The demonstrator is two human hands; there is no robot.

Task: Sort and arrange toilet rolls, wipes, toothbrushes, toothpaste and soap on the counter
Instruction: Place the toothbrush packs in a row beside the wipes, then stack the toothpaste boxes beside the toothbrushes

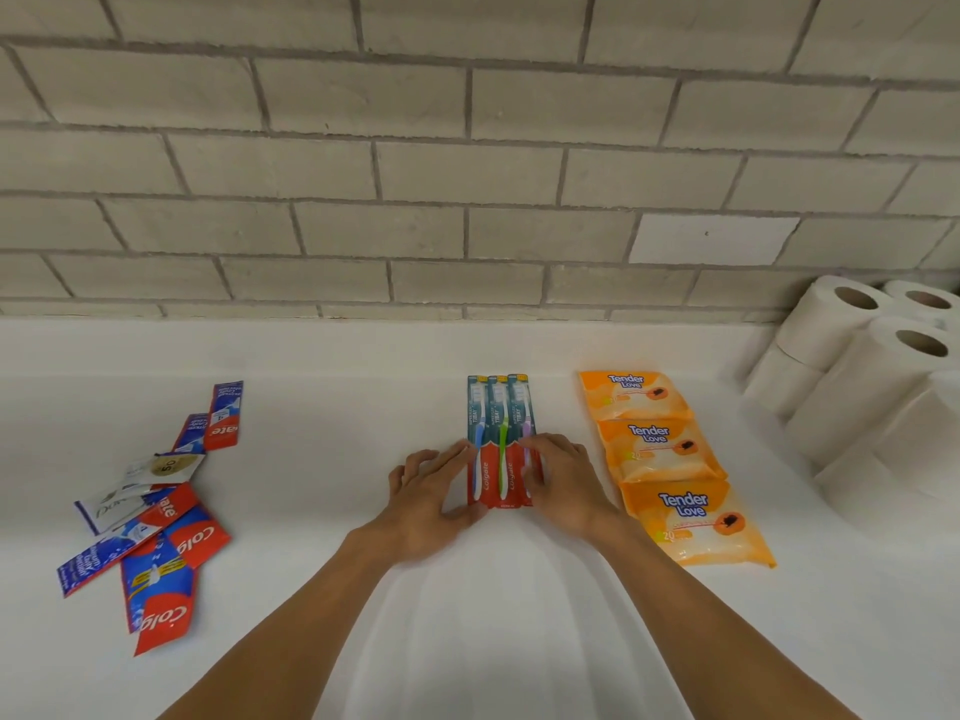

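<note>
Three packaged toothbrushes lie side by side in the middle of the white counter, heads toward the wall. My left hand presses flat against their left edge and my right hand rests on their right edge, fingers over the packs. Three orange wipe packs lie in a column just to the right. Stacked toilet rolls fill the far right corner. At the left, red and blue toothpaste sachets lie jumbled with white soap packets; two more toothpaste sachets lie behind them.
A grey brick-tile wall rises behind the counter. A low white ledge runs along the wall's foot.
</note>
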